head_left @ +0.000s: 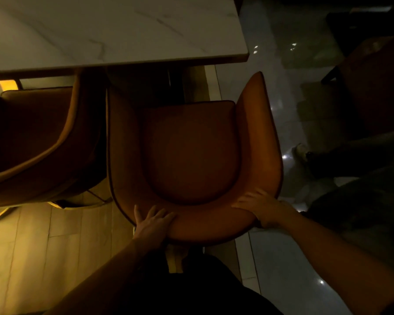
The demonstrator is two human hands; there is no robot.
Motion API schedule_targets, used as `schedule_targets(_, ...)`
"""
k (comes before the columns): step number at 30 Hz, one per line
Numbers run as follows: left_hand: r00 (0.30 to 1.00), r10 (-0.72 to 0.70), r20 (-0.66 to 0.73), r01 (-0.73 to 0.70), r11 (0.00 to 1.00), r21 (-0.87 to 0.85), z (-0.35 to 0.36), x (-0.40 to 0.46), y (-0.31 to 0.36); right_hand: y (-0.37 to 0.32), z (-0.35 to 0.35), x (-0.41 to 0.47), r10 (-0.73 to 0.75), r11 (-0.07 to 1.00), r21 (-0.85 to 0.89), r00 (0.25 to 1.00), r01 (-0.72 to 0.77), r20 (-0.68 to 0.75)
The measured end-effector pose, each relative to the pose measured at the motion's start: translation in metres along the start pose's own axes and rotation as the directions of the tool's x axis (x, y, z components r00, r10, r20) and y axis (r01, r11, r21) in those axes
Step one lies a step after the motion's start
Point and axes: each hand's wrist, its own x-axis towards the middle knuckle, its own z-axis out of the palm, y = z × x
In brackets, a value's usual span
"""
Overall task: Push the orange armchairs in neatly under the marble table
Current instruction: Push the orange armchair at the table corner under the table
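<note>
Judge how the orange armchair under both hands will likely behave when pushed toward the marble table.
The armchair probably slides straight, since the left hand and right hand hold its backrest evenly. Its padded rim looks likely to give slightly. The glossy floor may let it glide easily.

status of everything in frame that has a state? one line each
armchair in the middle: seat empty, mostly out from under the table
second armchair: at left, angled
marble table: top bare where seen
left hand: grips the middle chair's backrest
right hand: grips the same backrest
</note>
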Motion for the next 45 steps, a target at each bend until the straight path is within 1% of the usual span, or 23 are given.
schedule_targets(3, 1.0, 0.0, 0.027, 0.0, 1.0, -0.007, -0.003, -0.001, 0.002, -0.011, -0.003, -0.004, 0.116, 0.993, -0.02, 0.993, -0.116, -0.001)
schedule_targets(6, 0.998, 0.005, 0.055, -0.004, 1.0, -0.02, -0.005, -0.002, 0.003, -0.019, -0.002, -0.007, 0.245, 0.969, 0.019, 0.969, -0.245, 0.005)
schedule_targets(9, 0.997, 0.022, 0.079, -0.02, 0.999, -0.03, -0.007, -0.003, 0.002, -0.027, 0.004, -0.008, 0.381, 0.921, 0.072, 0.924, -0.382, 0.028)
schedule_targets(11, 0.995, 0.043, 0.093, -0.041, 0.999, -0.027, -0.008, -0.003, 0.0, -0.033, 0.009, -0.007, 0.474, 0.872, 0.131, 0.88, -0.471, 0.007)
schedule_targets(15, 0.99, 0.103, 0.096, -0.098, 0.994, -0.057, -0.008, -0.002, -0.003, -0.039, 0.018, -0.013, 0.541, 0.817, 0.255, 0.84, -0.516, -0.033)
schedule_targets(17, 0.988, 0.136, 0.076, -0.127, 0.986, -0.107, -0.007, -0.004, -0.008, -0.043, 0.02, -0.015, 0.556, 0.772, 0.378, 0.831, -0.511, -0.013)
schedule_targets(19, 0.986, 0.164, 0.034, -0.157, 0.975, -0.159, -0.004, -0.005, -0.011, -0.044, 0.02, -0.019, 0.547, 0.743, 0.467, 0.837, -0.479, -0.012)
schedule_targets(21, 0.984, 0.181, 0.006, -0.177, 0.97, -0.165, -0.003, -0.006, -0.013, -0.043, 0.017, -0.025, 0.528, 0.726, 0.522, 0.849, -0.448, -0.004)
schedule_targets(24, 0.986, 0.166, -0.007, -0.165, 0.972, -0.165, -0.004, -0.008, -0.012, -0.041, 0.012, -0.034, 0.522, 0.65, 0.615, 0.851, -0.446, 0.065)
schedule_targets(27, 0.988, 0.152, -0.017, -0.153, 0.976, -0.156, -0.007, -0.01, -0.009, -0.031, 0.009, -0.039, 0.531, 0.59, 0.644, 0.835, -0.488, 0.146)
schedule_targets(30, 0.992, 0.126, -0.012, -0.126, 0.984, -0.127, -0.008, -0.014, -0.005, -0.018, 0.008, -0.04, 0.526, 0.581, 0.637, 0.831, -0.506, 0.18)
schedule_targets(32, 0.995, 0.098, -0.015, -0.099, 0.988, -0.116, -0.007, -0.015, -0.003, -0.01, 0.01, -0.038, 0.511, 0.574, 0.669, 0.845, -0.473, 0.159)
schedule_targets(36, 0.999, 0.004, -0.047, -0.01, 0.993, -0.119, -0.002, -0.017, 0.004, 0.002, 0.019, -0.032, 0.419, 0.562, 0.772, 0.907, -0.298, 0.045)
schedule_targets(37, 0.999, -0.026, -0.046, 0.02, 0.992, -0.123, -0.001, -0.019, 0.008, 0.003, 0.022, -0.031, 0.41, 0.563, 0.782, 0.912, -0.267, 0.016)
schedule_targets(40, 0.99, -0.117, -0.084, 0.1, 0.978, -0.183, 0.005, -0.026, 0.02, 0.007, 0.029, -0.031, 0.387, 0.522, 0.834, 0.921, -0.181, -0.042)
schedule_targets(43, 0.977, -0.193, -0.09, 0.167, 0.958, -0.234, 0.008, -0.03, 0.035, 0.011, 0.03, -0.03, 0.348, 0.545, 0.832, 0.931, -0.107, -0.108)
schedule_targets(45, 0.973, -0.222, -0.064, 0.197, 0.94, -0.277, 0.01, -0.03, 0.051, 0.017, 0.029, -0.03, 0.315, 0.564, 0.822, 0.941, -0.085, -0.119)
